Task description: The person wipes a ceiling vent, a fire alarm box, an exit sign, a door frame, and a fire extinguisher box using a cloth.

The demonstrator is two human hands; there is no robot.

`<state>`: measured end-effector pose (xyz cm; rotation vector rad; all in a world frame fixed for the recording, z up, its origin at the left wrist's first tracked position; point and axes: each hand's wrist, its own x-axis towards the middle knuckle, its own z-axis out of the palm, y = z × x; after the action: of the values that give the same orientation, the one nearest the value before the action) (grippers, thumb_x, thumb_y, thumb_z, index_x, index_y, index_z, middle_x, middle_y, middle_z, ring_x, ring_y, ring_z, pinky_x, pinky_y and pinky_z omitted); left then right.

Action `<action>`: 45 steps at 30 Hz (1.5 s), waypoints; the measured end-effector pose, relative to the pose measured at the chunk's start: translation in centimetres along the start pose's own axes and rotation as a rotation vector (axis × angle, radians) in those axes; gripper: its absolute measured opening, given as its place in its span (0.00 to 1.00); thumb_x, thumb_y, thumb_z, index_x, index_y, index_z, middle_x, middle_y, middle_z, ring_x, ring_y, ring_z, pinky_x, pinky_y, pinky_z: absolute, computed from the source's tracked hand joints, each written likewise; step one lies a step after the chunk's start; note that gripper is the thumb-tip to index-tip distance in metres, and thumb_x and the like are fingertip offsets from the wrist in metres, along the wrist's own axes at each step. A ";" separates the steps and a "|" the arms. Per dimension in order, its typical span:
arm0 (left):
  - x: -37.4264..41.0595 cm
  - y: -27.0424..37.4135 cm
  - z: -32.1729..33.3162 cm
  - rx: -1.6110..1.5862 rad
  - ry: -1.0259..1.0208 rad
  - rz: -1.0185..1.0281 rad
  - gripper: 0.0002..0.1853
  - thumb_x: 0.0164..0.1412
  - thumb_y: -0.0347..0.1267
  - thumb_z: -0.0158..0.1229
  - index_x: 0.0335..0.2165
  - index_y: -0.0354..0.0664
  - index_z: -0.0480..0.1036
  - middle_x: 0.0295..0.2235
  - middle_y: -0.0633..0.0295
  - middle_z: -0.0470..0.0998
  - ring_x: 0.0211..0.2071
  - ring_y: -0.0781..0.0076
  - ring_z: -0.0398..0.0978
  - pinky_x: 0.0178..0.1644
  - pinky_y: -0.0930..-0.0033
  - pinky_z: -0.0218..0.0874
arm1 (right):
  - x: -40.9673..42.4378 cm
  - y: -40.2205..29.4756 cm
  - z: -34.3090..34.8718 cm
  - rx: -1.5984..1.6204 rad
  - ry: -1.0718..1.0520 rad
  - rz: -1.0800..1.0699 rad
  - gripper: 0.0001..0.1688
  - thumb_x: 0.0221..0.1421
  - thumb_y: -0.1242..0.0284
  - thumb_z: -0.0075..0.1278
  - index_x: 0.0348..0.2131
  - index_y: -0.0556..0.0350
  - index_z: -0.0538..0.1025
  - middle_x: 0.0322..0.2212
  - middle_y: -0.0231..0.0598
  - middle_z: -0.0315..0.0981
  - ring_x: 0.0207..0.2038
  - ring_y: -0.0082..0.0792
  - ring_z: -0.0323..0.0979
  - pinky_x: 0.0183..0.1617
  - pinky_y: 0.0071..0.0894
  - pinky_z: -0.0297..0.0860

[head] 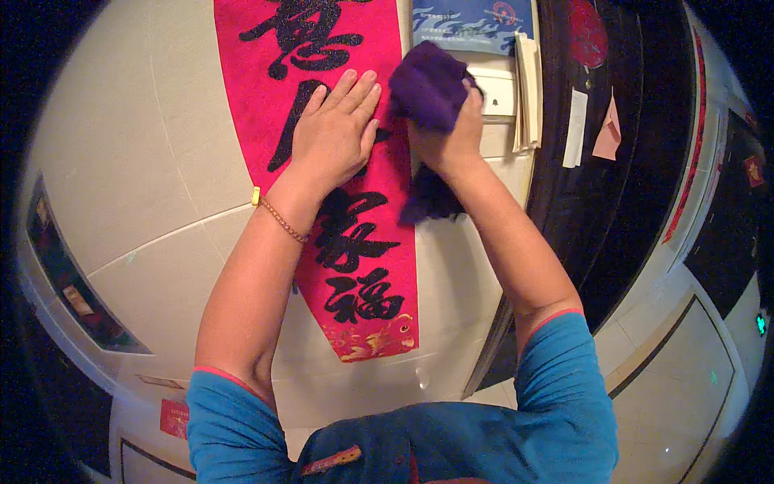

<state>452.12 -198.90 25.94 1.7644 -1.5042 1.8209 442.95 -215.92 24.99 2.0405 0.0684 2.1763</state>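
A red paper banner [266,109] with large black brush characters hangs flat on the tiled wall [175,151]. My left hand [338,130] lies palm-down on the banner, fingers pointing up and holding nothing. In my right hand [456,142] is a bunched purple cloth [429,85], at the banner's right edge. Part of the cloth hangs down below that hand. The fingers of my right hand are mostly hidden behind the cloth. A gold fish-like pattern decorates the banner's lower end.
Right of the cloth are a white doorbell switch [497,97], a blue printed notice [471,27] and a bundle of papers [527,91]. A dark door [604,199] stands farther right, with a white paper slip [575,128] and a pink paper [608,130] on it.
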 end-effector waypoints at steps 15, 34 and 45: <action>-16.9 8.6 -3.4 -0.495 -0.073 -0.196 0.22 0.50 0.37 0.54 0.45 0.40 0.69 0.50 0.56 0.66 0.55 0.58 0.60 0.58 0.44 0.47 | -33.3 -13.1 -10.6 0.574 -0.866 0.982 0.30 0.59 0.58 0.44 0.50 0.67 0.66 0.51 0.49 0.62 0.54 0.42 0.58 0.59 0.35 0.53; -67.8 11.4 -43.8 -0.105 -0.896 -1.667 0.24 0.55 0.36 0.52 0.50 0.39 0.64 0.47 0.49 0.70 0.47 0.50 0.69 0.50 0.58 0.62 | -43.9 -55.3 0.3 1.213 -1.576 2.084 0.27 0.59 0.59 0.44 0.49 0.61 0.63 0.40 0.46 0.71 0.40 0.44 0.73 0.44 0.48 0.70; -76.2 1.4 -47.5 -0.141 -0.975 -1.771 0.27 0.56 0.36 0.52 0.54 0.41 0.60 0.53 0.50 0.65 0.53 0.54 0.64 0.55 0.60 0.57 | -42.4 -74.3 8.8 1.309 -1.670 1.974 0.26 0.60 0.56 0.42 0.48 0.56 0.65 0.40 0.41 0.71 0.40 0.37 0.72 0.46 0.38 0.68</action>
<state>441.68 -127.39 -27.35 2.4446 0.2538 -0.0510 460.38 -149.50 -26.73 -1.1893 0.3835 0.5599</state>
